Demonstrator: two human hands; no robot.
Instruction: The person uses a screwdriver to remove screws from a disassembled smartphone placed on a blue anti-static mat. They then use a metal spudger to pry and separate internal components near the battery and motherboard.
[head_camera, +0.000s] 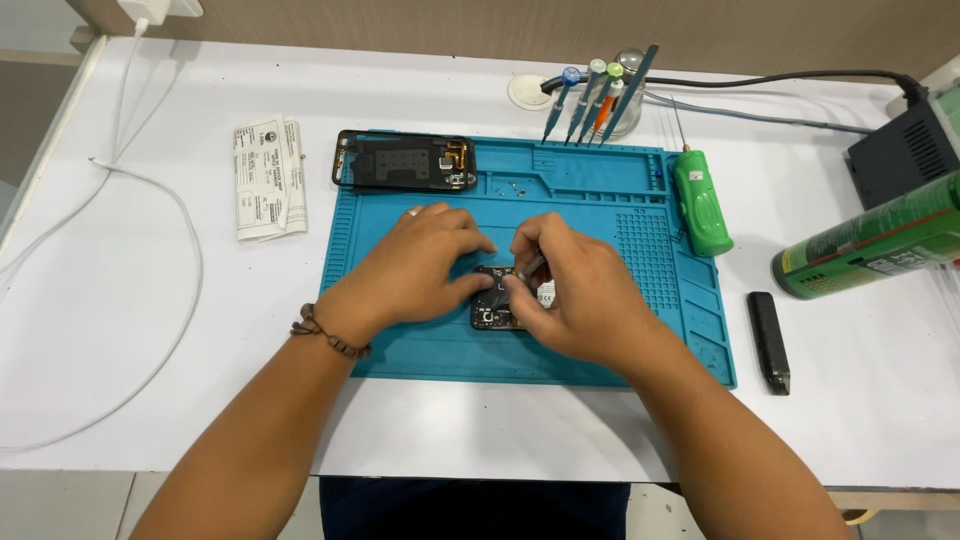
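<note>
Frame centre, on blue mat (420, 350): opened phone (492, 305). Left hand (425, 265) pressed flat, steadying it. Right hand (570, 290) pinching thin metal tool (531, 266). Best kept near-vertical, light pressure, phone pinned.

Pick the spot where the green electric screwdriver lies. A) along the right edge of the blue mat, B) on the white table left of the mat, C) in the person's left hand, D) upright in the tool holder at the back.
A: the green electric screwdriver lies flat along the right edge of the blue mat, away from both hands, which work over a small dark device.
</note>
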